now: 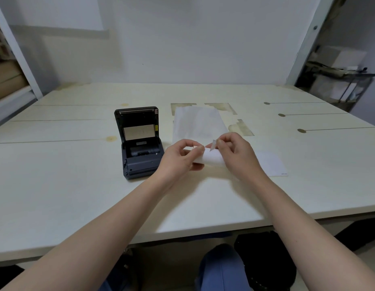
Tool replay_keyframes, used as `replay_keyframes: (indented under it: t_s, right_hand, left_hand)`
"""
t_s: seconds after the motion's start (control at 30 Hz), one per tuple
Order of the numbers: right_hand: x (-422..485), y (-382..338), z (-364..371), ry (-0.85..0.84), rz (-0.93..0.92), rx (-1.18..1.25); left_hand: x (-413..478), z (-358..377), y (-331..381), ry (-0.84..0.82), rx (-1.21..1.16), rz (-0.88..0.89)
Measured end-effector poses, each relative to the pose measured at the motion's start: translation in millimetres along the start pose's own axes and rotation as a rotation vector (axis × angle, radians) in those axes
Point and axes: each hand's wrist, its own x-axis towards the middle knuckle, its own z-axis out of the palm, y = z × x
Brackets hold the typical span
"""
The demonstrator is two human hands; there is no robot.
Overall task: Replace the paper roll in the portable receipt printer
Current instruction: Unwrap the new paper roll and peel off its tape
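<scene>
White paper roll [211,159], just right of the open printer [140,143], is gripped by the left hand [178,158]. The right hand [238,154] pinches its small tab [214,144]. The step looks like unsealing, and the next move calls for peeling the tab off cleanly.

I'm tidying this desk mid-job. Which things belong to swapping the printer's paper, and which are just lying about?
In the job: printer, lid open; paper roll, gripped by left hand and right hand.
Lying about: clear bag behind the hands; white sheet beside the right hand.
</scene>
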Motion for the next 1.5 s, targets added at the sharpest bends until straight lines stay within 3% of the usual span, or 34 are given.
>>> replay_keyframes:
  t_s: [0.17,0.53,1.0,1.23,1.5]
  right_hand:
    - [-4,-2,-8,-0.101,-0.074,0.014]
    - [-5,9,1,-0.020,-0.116,-0.044]
    - [-10,4,-4,-0.058,-0.057,0.127]
    - [-5,6,-6,-0.066,0.062,0.254]
    - [-3,12,-4,-0.056,0.058,0.348]
  left_hand:
    - [4,-3,-1,0.011,0.004,0.005]
    - [7,-2,-3,0.016,-0.110,-0.135]
    - [8,-1,0,0.016,-0.085,-0.167]
    - [8,3,7,0.029,-0.055,-0.093]
    - [9,0,10,0.029,-0.013,-0.064]
